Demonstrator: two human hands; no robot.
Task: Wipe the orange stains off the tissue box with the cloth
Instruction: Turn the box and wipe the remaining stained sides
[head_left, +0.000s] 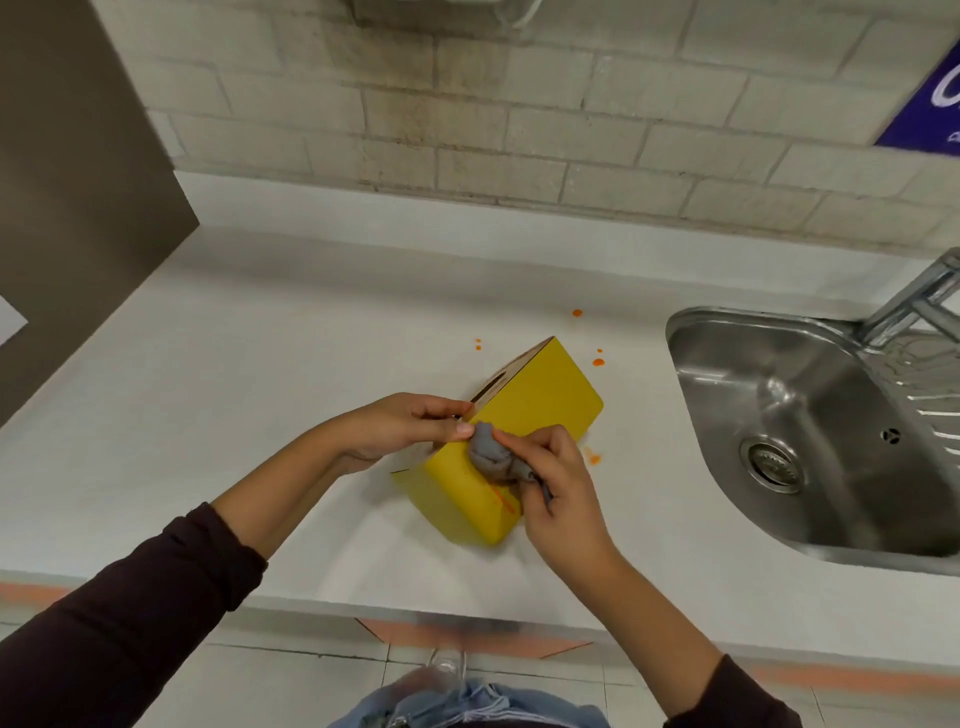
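We're at a kitchen-style counter, probably a home or staff kitchenette. A white countertop (260, 364) spreads under the hands, a stainless sink (810, 431) with drain and faucet (914, 301) sits right of the right hand (550, 483), and pale brick wall (519, 130) rises beyond.

A white table (218, 395) runs along a pale brick wall (467, 119). A yellow tissue box (540, 400) rests on it near the middle, tipped at an angle. Orange splatters dot the surface around the box: 1 behind it (577, 313), small drops at its left (478, 344) and right (598, 362), and a smear (592, 457) beside its near right. A steel sink (810, 431) is set into the table's right end.
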